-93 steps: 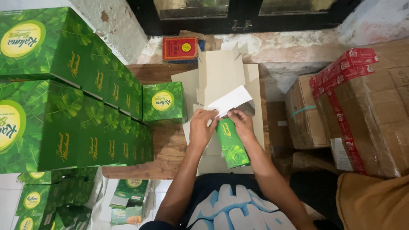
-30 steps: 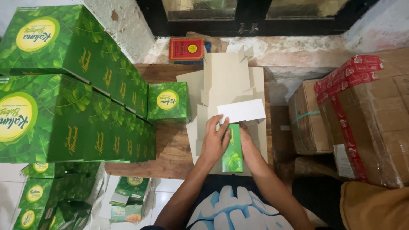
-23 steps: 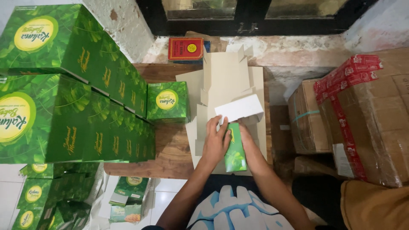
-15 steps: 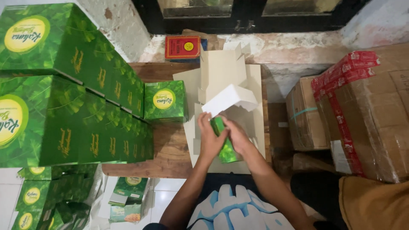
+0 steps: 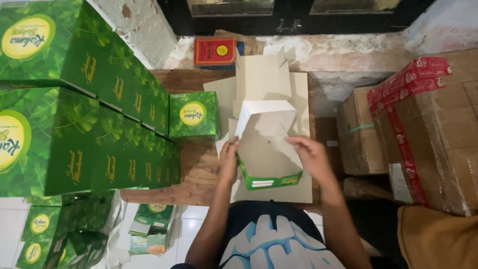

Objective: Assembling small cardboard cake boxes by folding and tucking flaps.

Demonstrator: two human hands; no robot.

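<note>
Since half a second ago the folded green carton [image 5: 269, 154] has been pulled open into a tube, its white inside now facing the camera, where before it was a narrow flat strip between the palms.

Largest in view is the wall of stacked green boxes [image 5: 84, 109] from 8 to 11 o'clock, then the taped brown cartons [image 5: 423, 134] at 3 o'clock. The wooden table [image 5: 199, 169] carries a pile of flat grey-brown blanks [image 5: 264, 79] at 12 o'clock of the hands, one finished green box [image 5: 193, 115] at 10 o'clock, and a small red packet [image 5: 215, 51] far at 12.

The carton stands open at the centre, on the blanks. The left hand [image 5: 229, 162] presses its fingers together along the left wall; the right hand [image 5: 312, 155] has fingers lightly curled, tips pinching the right wall's upper edge.

The step looks like squaring up the shell. By my reading, the next move calls for holding the corners true while the end flaps are tucked in, with care not to crease the thin board.
</note>
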